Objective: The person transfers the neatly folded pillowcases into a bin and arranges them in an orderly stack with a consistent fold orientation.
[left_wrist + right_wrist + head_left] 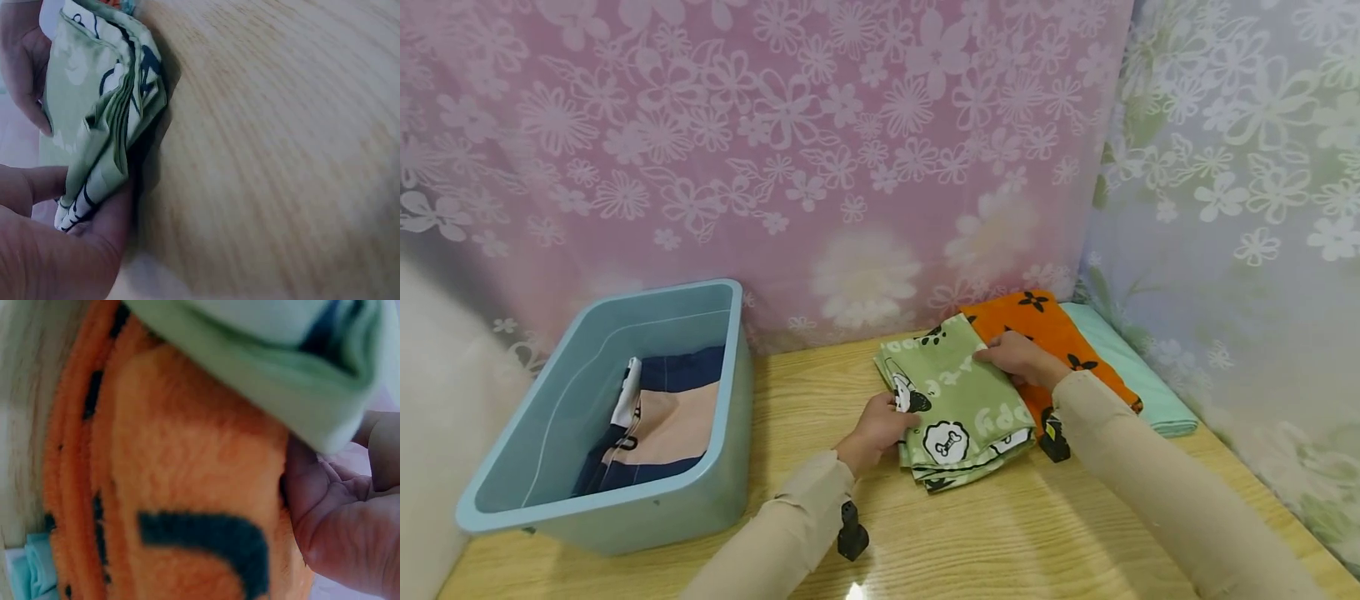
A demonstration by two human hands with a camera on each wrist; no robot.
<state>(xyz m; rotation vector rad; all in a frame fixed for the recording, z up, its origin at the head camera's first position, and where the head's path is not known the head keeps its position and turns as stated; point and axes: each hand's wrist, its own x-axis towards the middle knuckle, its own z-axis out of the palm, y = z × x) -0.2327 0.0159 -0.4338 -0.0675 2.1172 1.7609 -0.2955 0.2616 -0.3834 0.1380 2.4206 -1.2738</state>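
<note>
A folded green cloth (958,396) with white lettering and black-and-white dog and bone prints lies at the middle right of the table in the head view. My left hand (880,423) pinches its left edge; the left wrist view shows the stacked folds (112,144) between thumb and fingers. At the far right edge my right hand (1018,357) grips the same cloth, next to a folded orange cloth (1078,346) with black flower shapes. Up close in the right wrist view, the orange cloth (187,456) looks fuzzy, and the green cloth's corner (331,425) overhangs it.
A pale mint folded cloth (1165,400) lies beyond the orange one, beside the floral curtain at right. On the left stands a blue plastic bin (741,417) holding a folded navy and peach cloth (677,417). A pink floral curtain (790,167) hangs behind the wooden table (805,392).
</note>
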